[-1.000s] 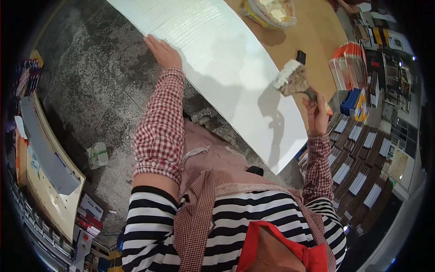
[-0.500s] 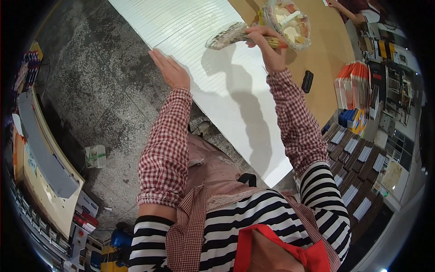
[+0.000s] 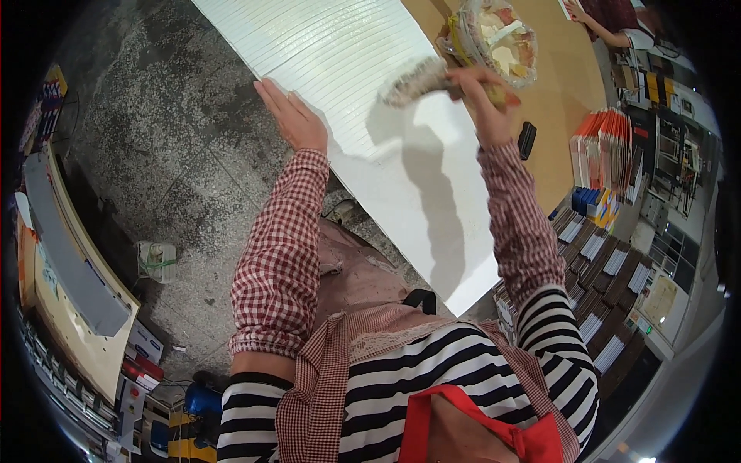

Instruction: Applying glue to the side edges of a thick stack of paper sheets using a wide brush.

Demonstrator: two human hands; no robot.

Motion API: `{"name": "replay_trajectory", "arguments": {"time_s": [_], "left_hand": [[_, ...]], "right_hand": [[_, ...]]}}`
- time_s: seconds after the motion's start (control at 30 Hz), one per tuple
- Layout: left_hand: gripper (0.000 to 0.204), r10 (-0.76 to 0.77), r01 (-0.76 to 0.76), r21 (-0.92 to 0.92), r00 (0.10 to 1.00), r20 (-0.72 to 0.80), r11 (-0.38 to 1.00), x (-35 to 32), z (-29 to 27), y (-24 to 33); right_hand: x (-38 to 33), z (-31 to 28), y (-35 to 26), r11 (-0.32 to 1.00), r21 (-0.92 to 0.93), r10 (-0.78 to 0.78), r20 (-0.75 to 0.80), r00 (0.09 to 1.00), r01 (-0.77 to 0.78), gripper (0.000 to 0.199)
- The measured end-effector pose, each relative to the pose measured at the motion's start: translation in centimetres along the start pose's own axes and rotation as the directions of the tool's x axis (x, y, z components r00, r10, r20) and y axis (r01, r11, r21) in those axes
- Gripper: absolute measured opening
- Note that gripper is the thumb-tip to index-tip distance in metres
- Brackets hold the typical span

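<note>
Wide brush [image 3: 415, 82], blurred, sits over the right half of a long run of overlapping white sheets [image 3: 386, 166]; cannot tell if bristles touch. Right hand [image 3: 482, 96] has its fingers closed around the handle. Left hand [image 3: 293, 119] lies along the sheets' left edge, fingers extended, grasping nothing.

Sheets: far part ridged with close-set lines and glossy, near end smooth, running to a corner by the person's waist. Shadow of right arm and brush falls across them. Sheets cover the left side of a tan table [image 3: 571, 92], seen along their right edge. Right forearm crosses that edge, hiding some of the table.

On table: plastic-lined container [image 3: 532, 68] with pale, lumpy contents, just beside the sheets; small black object [image 3: 527, 140] near right forearm, kind unclear.

Past the table's right: upright orange-and-white bundle [image 3: 598, 150], then rows of brown-and-white stacks [image 3: 590, 266]. Co-worker [image 3: 606, 27] at upper right, partly cut off.

Left: speckled grey floor [image 3: 185, 131], whitish block [image 3: 157, 262] with green strap on it, curved cream panel [image 3: 93, 309] with grey strip, blue object [image 3: 203, 401] low down.
</note>
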State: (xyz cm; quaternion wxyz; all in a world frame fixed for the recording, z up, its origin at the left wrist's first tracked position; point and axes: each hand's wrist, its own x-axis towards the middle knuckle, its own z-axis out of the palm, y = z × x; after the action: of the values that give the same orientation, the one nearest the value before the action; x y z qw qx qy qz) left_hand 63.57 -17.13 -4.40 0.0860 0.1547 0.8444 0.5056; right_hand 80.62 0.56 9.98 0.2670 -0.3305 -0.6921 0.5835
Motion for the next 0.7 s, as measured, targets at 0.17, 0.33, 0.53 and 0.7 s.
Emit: {"name": "replay_trajectory", "arguments": {"time_s": [0.17,0.33,0.53,0.7], "left_hand": [[0.054,0.029,-0.029,0.061,1.000,0.004,0.998,-0.1,0.0,-0.2],[0.054,0.028,-0.028,0.042,1.000,-0.006,0.999,0.0,0.0,-0.1],[0.054,0.006,-0.007,0.027,1.000,0.009,1.000,-0.1,-0.2,0.4],[0.054,0.026,-0.026,0.008,1.000,0.009,1.000,-0.2,-0.2,0.5]], "right_hand": [[-0.2,-0.9,1.9,0.990,-0.113,0.082,0.007,0.997,-0.081,0.012],[-6.8,-5.0,0.7,0.971,-0.117,0.211,-0.005,0.978,-0.210,0.015],[0.3,-0.8,0.3,1.000,-0.014,0.017,0.014,1.000,-0.017,0.012],[-2.1,-2.2,2.0,0.982,-0.132,0.133,-0.027,0.991,-0.135,0.011]]}}
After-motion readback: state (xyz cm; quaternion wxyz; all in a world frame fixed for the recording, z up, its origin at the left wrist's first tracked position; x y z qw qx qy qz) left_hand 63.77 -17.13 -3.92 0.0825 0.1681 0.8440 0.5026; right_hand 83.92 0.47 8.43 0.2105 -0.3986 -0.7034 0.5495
